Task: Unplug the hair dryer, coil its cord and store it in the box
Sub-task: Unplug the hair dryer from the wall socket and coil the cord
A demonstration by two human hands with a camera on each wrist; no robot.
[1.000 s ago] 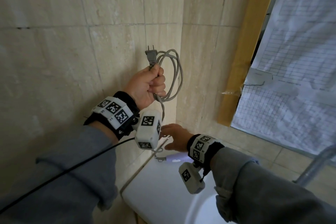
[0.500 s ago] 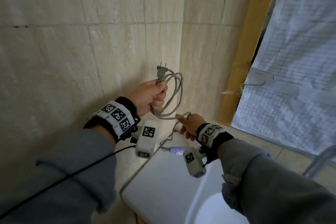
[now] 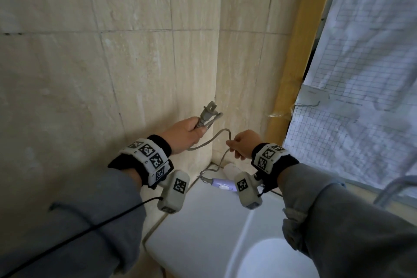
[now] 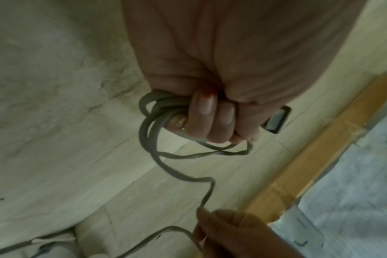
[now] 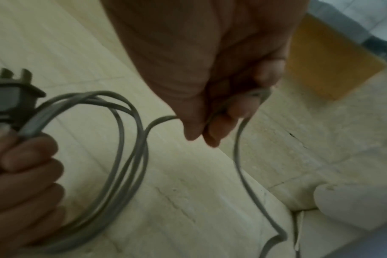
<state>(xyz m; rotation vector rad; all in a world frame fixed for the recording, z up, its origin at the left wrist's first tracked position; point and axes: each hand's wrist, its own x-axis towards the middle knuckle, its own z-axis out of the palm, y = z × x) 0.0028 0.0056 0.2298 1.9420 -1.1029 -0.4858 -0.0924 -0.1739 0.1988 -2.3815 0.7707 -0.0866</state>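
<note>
Cord (image 3: pixel 208 142) — unmarked — between left hand (image 3: pixel 182 134), right hand (image 3: pixel 244 143)

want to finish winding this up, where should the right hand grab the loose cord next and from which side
Judging by how it lies, take the cord on the slack stretch below the right hand, where it drops toward the hair dryer on the white surface. Come from the right and above with a light pinch; it is thin and flat. The left hand already grips the loops and plug.
</note>
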